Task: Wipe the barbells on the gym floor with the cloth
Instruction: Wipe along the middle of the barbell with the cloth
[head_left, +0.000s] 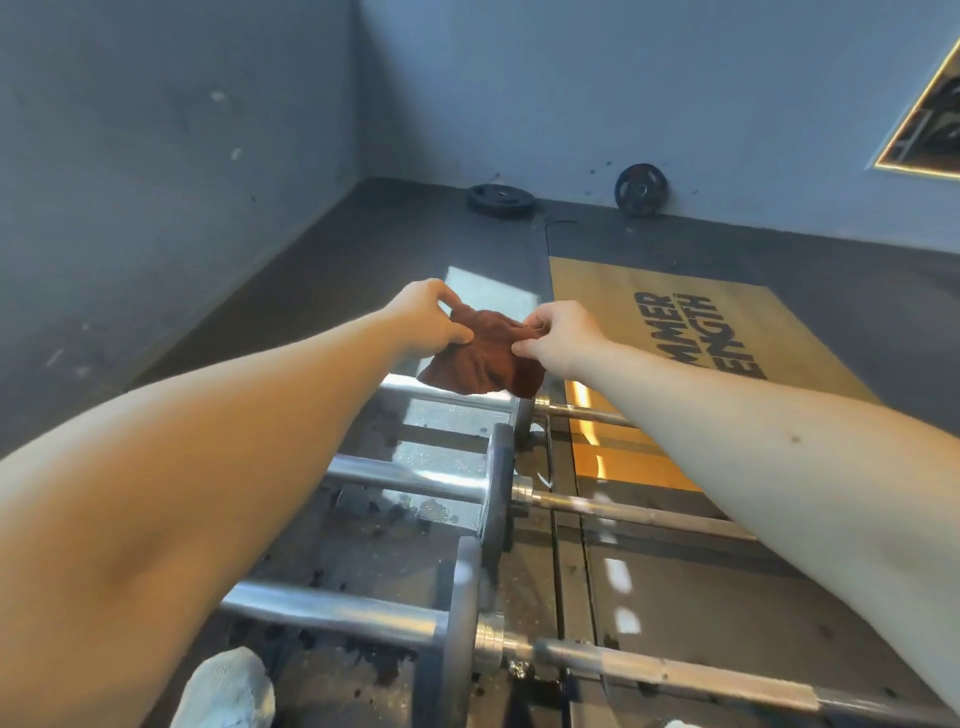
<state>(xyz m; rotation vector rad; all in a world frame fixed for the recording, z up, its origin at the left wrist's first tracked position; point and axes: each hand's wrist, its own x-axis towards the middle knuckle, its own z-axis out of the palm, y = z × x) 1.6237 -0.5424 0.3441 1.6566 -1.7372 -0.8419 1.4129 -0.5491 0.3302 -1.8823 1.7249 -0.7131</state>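
Three steel barbells lie side by side on the dark gym floor: a near one (649, 670), a middle one (410, 478) and a far one (462, 402). A rust-brown cloth (485, 358) hangs in the air above the far barbell's sleeve. My left hand (428, 319) pinches the cloth's left edge between thumb and fingers. My right hand (558, 335) pinches its right edge. The cloth's lower corner dangles just over the far bar, and I cannot tell whether it touches.
A tan wooden lifting platform (675, 317) with black lettering lies right of the bars. One black weight plate (500, 200) lies flat by the far wall; another (640, 188) leans against it. A foot in a white sock (226, 691) shows at the bottom edge.
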